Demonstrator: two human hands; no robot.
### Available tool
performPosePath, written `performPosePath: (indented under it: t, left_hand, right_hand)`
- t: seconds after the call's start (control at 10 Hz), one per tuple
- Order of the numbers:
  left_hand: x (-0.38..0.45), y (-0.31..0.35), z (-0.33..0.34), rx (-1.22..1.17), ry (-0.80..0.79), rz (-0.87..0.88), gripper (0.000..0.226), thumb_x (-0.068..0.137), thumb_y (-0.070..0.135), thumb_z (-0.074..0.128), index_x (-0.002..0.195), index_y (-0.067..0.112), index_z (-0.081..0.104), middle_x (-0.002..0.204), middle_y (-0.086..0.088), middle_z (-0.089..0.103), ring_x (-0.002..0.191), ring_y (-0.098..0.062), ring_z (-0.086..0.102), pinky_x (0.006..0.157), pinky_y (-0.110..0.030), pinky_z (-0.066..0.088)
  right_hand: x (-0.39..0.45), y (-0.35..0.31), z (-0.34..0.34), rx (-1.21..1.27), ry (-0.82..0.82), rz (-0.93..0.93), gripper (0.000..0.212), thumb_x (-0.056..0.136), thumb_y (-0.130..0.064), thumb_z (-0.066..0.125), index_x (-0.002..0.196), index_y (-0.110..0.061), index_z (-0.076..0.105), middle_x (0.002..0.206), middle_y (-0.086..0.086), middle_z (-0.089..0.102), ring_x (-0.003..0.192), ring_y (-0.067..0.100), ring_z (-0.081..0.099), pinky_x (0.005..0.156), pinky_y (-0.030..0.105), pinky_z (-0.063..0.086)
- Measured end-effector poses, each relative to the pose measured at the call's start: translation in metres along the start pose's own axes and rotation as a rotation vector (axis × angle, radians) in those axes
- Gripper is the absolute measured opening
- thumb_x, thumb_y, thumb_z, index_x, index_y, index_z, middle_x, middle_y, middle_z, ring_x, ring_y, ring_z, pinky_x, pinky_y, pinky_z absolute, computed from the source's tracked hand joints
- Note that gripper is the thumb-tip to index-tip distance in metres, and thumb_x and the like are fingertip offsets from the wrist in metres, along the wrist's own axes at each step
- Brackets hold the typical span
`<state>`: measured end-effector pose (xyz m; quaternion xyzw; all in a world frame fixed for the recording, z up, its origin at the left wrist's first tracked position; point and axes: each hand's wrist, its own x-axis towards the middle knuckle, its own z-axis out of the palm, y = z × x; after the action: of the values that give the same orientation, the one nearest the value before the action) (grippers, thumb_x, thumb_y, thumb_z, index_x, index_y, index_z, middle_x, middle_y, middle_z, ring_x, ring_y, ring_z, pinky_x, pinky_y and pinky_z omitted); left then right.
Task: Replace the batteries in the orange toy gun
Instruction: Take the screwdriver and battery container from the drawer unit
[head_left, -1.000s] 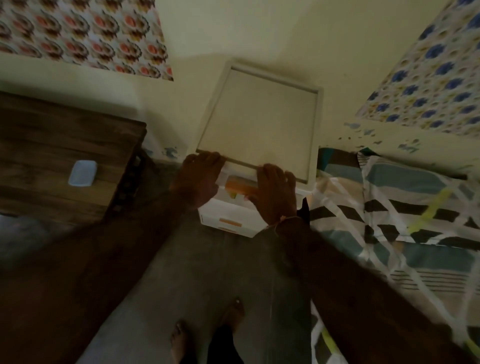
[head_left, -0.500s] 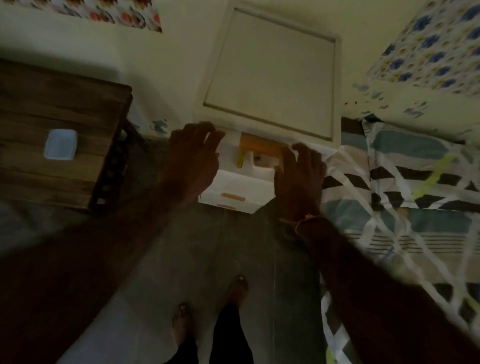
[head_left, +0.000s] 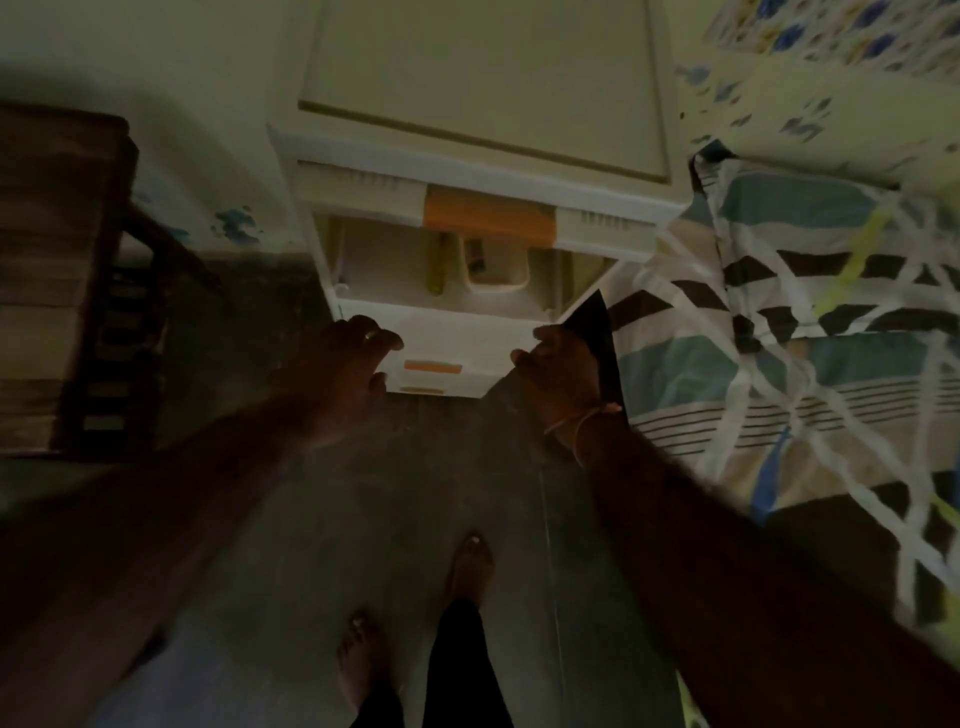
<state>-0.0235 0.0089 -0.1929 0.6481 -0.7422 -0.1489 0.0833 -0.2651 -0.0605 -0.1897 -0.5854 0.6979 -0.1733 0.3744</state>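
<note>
A white plastic drawer cabinet (head_left: 483, 83) with orange handles (head_left: 488, 217) stands against the wall. One drawer (head_left: 447, 312) is pulled out towards me. Inside it lie a thin yellow object (head_left: 435, 265) and a small white tray (head_left: 496, 270) with something dark in it. My left hand (head_left: 345, 364) curls over the drawer's front left corner. My right hand (head_left: 563, 364) grips the front right corner. The orange toy gun and batteries are not in view. The picture is dim and blurred.
A dark wooden table (head_left: 57, 270) stands at the left. A bed with a striped, patterned sheet (head_left: 789, 343) fills the right side. My bare feet (head_left: 470, 566) are on the grey floor below the cabinet.
My hands moved from the cabinet's top front edge down to the drawer's front corners. The drawer has slid out towards me, showing its inside. My view has dropped closer to the cabinet.
</note>
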Motion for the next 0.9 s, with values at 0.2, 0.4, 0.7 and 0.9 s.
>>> performPosePath:
  t: [0.2, 0.4, 0.7, 0.9]
  left_hand:
    - [0.069, 0.005, 0.007, -0.081, 0.028, -0.008, 0.043, 0.088, 0.019, 0.063, 0.129, 0.017, 0.053, 0.129, -0.012, 0.052, 0.119, -0.029, 0.052, 0.097, -0.044, 0.048]
    - [0.128, 0.008, 0.033, 0.096, 0.046, -0.015, 0.038, 0.095, 0.033, 0.051, 0.133, 0.031, 0.055, 0.138, -0.013, 0.046, 0.119, -0.033, 0.048, 0.094, -0.046, 0.046]
    - [0.127, 0.008, 0.044, 0.223, 0.061, -0.051, 0.026, 0.092, 0.026, 0.048, 0.107, 0.011, 0.064, 0.112, -0.014, 0.058, 0.096, -0.033, 0.055, 0.082, -0.042, 0.048]
    - [0.104, 0.008, 0.038, 0.041, 0.047, -0.287, 0.019, 0.091, 0.009, 0.056, 0.107, 0.006, 0.064, 0.115, -0.017, 0.057, 0.107, -0.035, 0.055, 0.092, -0.045, 0.049]
  right_hand:
    - [0.052, -0.021, 0.012, 0.092, -0.006, -0.027, 0.056, 0.084, -0.023, 0.07, 0.133, -0.012, 0.046, 0.131, 0.012, 0.054, 0.122, 0.027, 0.05, 0.104, 0.04, 0.043]
    - [0.101, -0.022, 0.03, 0.137, 0.029, -0.087, 0.055, 0.082, -0.024, 0.069, 0.129, -0.015, 0.043, 0.126, 0.005, 0.05, 0.123, 0.031, 0.046, 0.105, 0.048, 0.041]
    - [0.116, -0.016, 0.026, 0.142, -0.172, 0.037, 0.031, 0.093, -0.01, 0.055, 0.122, 0.001, 0.054, 0.126, 0.024, 0.054, 0.117, 0.042, 0.051, 0.099, 0.052, 0.044]
    - [0.106, -0.012, 0.035, 0.175, -0.128, 0.148, 0.044, 0.088, -0.012, 0.057, 0.124, 0.013, 0.047, 0.124, 0.036, 0.05, 0.111, 0.047, 0.053, 0.096, 0.055, 0.044]
